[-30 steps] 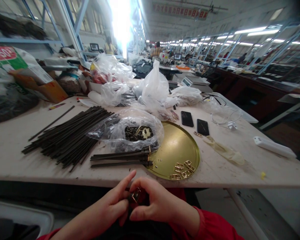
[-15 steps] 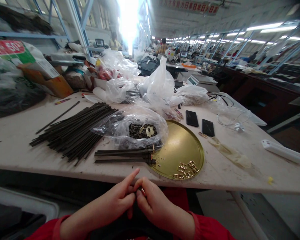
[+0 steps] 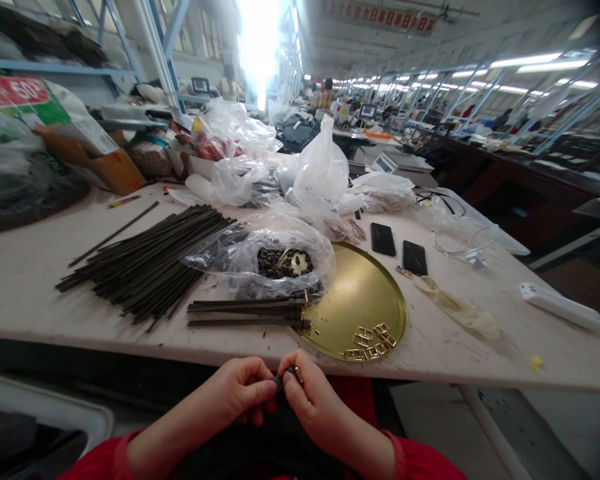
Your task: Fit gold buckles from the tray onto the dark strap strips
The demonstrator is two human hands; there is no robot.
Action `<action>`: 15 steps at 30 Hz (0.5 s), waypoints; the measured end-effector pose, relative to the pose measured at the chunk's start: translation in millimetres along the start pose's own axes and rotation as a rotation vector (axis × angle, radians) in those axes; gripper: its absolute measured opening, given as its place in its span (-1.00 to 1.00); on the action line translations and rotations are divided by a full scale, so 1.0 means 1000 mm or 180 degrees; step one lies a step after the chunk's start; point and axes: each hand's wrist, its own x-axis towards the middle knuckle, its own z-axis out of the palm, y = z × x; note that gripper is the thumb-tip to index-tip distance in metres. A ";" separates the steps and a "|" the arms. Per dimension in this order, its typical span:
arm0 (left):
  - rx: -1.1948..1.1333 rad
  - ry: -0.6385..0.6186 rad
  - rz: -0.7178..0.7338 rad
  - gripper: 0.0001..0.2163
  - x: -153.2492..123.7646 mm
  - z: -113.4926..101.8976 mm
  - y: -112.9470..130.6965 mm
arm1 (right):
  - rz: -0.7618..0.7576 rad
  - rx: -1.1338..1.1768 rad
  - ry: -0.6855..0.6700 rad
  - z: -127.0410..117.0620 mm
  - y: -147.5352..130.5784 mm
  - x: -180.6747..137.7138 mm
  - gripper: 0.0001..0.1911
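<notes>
Both hands meet in front of the table's near edge. With fingers curled, my right hand pinches a small gold buckle and the dark strap at it. My left hand is closed on the same strap, its thumb and forefinger beside the right fingertips. Most of the strap is hidden by the hands and the dark clothing below. Just beyond lie several dark straps with gold buckles, their buckle ends at the rim of a round gold tray. Loose gold buckles sit on the tray's near side.
A large pile of dark straps spreads over the left of the table. A clear plastic bag holds small dark pieces. Two black phones, a pale cloth strip and a white power strip lie rightward.
My left forefinger, stretched out before, has curled in to pinch the strap. My right hand has shifted slightly up and right, and more of the buckle shows.
</notes>
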 end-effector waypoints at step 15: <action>0.4342 0.1515 0.1430 -0.64 0.045 -0.051 0.028 | -0.0491 -0.2245 0.1004 -0.036 0.017 0.061 -0.64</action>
